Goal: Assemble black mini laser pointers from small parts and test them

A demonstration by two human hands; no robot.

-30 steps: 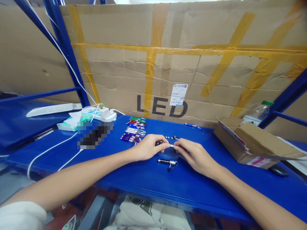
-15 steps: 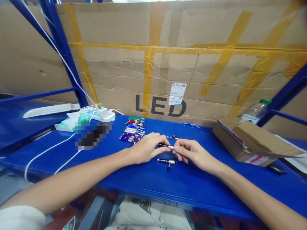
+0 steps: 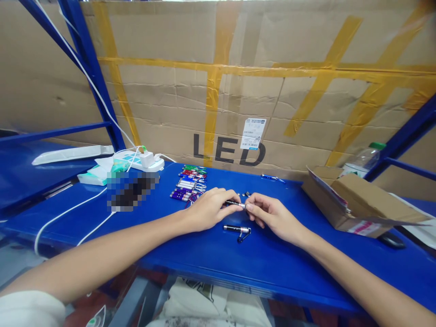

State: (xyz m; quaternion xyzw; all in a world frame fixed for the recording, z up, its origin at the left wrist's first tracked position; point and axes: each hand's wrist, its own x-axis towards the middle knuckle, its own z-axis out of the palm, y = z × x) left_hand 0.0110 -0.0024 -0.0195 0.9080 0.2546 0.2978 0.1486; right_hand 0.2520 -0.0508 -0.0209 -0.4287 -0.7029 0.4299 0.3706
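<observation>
Pinched in my left hand (image 3: 213,208) is a small black penlight (image 3: 233,203) with a silver end, held above the blue table. The thumb and fingertips of my right hand (image 3: 267,210) close on its silver end. Below my hands a second black penlight (image 3: 235,228) with a black wrist strap lies on the table. Just behind my fingers are small round button cells (image 3: 239,195) and a dark strap piece (image 3: 248,194), partly hidden. To the left lies a row of penlights (image 3: 187,184) in green, red, blue, white and purple, with cords.
A blue penlight (image 3: 270,177) lies at the back. An open cardboard box (image 3: 361,204) stands on the right, with a plastic bottle (image 3: 364,159) behind it. On the left are a power strip (image 3: 145,160), white cables and a tissue pack (image 3: 93,176). A large carton (image 3: 163,104) walls the back.
Both hands have shifted very slightly upward with the penlight, and the right fingers have changed their position a little at its silver end. The things on the table have stayed put.
</observation>
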